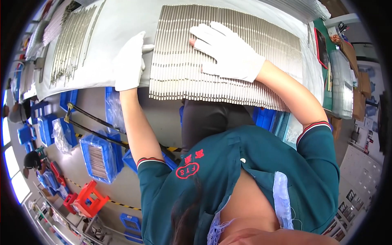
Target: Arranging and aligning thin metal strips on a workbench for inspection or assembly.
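Observation:
A wide sheet of slim silver metal rods (179,81), laid side by side in one tight layer, covers the middle of the white-covered table. My right hand (232,53), in a white glove with some bare fingertips, lies flat on top of the rods with its fingers spread. At the left end of the row stands my left hand (131,61), also gloved in white. Its fingers are stretched out and its thumb points toward the outermost rod; whether it touches cannot be made out. Farther left, a looser group of darker thin rods (73,45) lies on the same cloth.
At the right edge of the table is a red-rimmed dark tray-like object (321,47), beside a stack of clear plastic trays (342,81). Blue crates (98,157) stand on the floor to the left, near a red stool (90,199). More rods (296,10) lie at the far side.

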{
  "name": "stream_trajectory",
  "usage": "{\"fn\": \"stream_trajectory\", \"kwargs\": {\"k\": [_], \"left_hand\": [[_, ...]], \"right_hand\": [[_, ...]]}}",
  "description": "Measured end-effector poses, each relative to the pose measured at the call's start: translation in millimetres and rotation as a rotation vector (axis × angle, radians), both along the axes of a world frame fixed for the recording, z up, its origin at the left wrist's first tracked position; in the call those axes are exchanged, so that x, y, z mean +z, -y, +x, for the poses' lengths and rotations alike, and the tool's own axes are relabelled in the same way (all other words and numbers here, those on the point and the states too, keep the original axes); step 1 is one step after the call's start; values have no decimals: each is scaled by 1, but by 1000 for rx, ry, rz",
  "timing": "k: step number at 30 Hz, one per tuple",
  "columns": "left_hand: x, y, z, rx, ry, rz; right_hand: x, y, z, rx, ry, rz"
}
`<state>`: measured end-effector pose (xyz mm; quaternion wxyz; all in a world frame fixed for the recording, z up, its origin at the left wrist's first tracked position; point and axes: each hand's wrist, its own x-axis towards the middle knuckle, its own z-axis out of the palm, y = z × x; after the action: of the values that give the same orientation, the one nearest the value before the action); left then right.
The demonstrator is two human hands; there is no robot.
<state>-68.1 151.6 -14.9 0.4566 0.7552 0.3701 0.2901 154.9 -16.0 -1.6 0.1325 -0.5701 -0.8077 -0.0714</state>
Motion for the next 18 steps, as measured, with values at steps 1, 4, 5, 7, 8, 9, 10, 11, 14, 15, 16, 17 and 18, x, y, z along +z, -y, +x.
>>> {"fn": "stream_trajectory", "kwargs": {"k": [1, 4, 5, 7, 8, 9, 10, 11, 14, 15, 16, 17, 18], "left_hand": [[-2, -1, -2, -1, -1, 3], [11, 6, 7, 93, 1, -248], [13, 8, 8, 113, -1, -266], [14, 9, 9, 128, -6, -283], [15, 7, 8, 133, 3, -285], [15, 8, 9, 137, 12, -287], [15, 10, 9, 144, 39, -290], [14, 11, 9, 134, 39, -294], [3, 0, 5, 98, -36, -181], [2, 1, 6, 93, -35, -166], [0, 1, 6, 86, -33, -152], [-17, -14, -9, -22, -99, 152], [-15, -13, -4, 17, -95, 77]], "right_hand": [[0, 5, 1, -14, 3, -22], [2, 19, 9, -40, -6, -136], [3, 21, 8, -36, -21, -141], [4, 23, 8, -28, -10, -110], [4, 25, 8, -19, 3, -84], [7, 28, 10, 5, 1, -93], [7, 32, 12, -2, -1, -97], [8, 36, 15, -1, -40, -96], [14, 50, 25, -28, -77, -81], [17, 57, 31, -48, -76, -68], [20, 64, 38, -92, -138, -126], [22, 70, 42, -105, -133, -130], [21, 79, 50, -135, -141, -119]]}}
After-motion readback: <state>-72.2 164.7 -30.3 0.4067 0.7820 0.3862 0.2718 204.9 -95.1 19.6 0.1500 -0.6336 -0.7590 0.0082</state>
